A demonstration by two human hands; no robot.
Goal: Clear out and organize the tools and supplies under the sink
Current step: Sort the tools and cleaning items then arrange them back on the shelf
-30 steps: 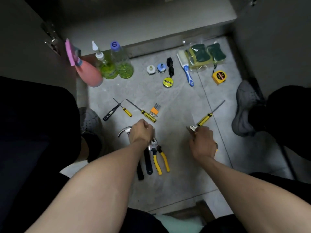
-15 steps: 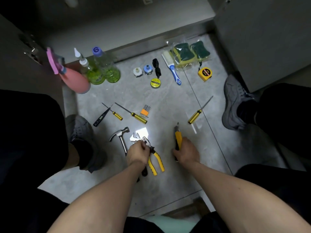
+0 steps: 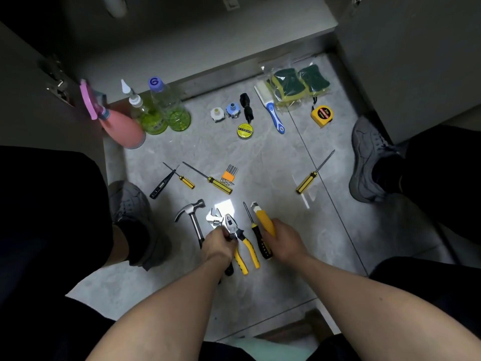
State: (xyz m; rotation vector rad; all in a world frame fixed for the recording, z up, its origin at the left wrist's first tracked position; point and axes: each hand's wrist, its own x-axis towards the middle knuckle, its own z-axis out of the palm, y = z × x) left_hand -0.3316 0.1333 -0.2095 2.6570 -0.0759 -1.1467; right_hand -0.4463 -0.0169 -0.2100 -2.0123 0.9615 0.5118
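Grey marble floor tile [image 3: 260,157]: where we have laid out the tools and supplies, in front of the open sink cabinet at twelve o'clock
Step in hand: we judge it to be lining up the heavy tools in a row at six o'clock
Left hand [image 3: 220,243]: curled around the silver adjustable wrench [image 3: 214,217], between the steel claw hammer [image 3: 194,217] and the yellow-handled pliers [image 3: 240,243]
Right hand [image 3: 285,242]: fingers wrapped on the yellow utility knife [image 3: 263,217], just beside the black-and-yellow screwdriver [image 3: 256,235]
Next move: probably release both, then fetch the stray yellow-handled long screwdriver [image 3: 313,174] at two o'clock
Supplies: pink spray bottle [image 3: 122,126] at ten o'clock, bagged green sponges [image 3: 294,83] at one
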